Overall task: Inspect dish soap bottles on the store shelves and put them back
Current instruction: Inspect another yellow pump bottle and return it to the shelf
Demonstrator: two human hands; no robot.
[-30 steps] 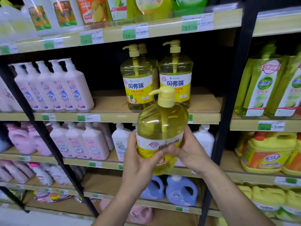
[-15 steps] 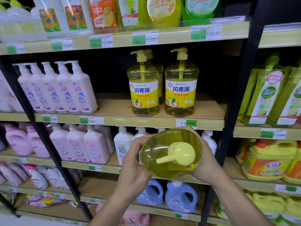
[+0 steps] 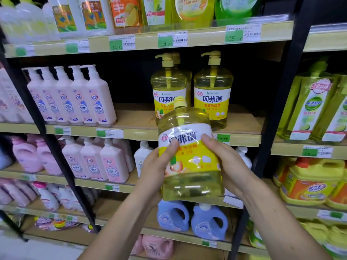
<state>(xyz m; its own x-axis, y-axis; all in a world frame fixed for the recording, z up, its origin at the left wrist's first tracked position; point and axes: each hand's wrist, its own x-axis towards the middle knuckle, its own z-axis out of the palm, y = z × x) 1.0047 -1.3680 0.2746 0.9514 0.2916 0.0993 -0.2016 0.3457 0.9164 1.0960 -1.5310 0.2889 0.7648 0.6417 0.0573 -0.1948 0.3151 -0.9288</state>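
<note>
A large clear bottle of yellow dish soap (image 3: 189, 177) with a pump top and a yellow-and-white label is held in front of the shelves, tilted away from me with its label facing me. My left hand (image 3: 157, 166) grips its left side and my right hand (image 3: 223, 164) grips its right side, thumbs on the label. Behind it, on the middle shelf (image 3: 135, 121), stand matching yellow pump bottles: one on the left (image 3: 169, 85), one on the right (image 3: 213, 91), and a third partly hidden behind the left one.
Pink pump bottles (image 3: 75, 98) fill the shelf to the left. A black upright post (image 3: 277, 109) separates the right bay with green refill packs (image 3: 311, 109) and yellow jugs (image 3: 309, 181). Blue detergent jugs (image 3: 191, 220) sit on a shelf below my hands.
The bottle was tipped with its pump pointing at me; now it is tilted back the other way and raised, its label facing me. Both hands kept hold of it.
</note>
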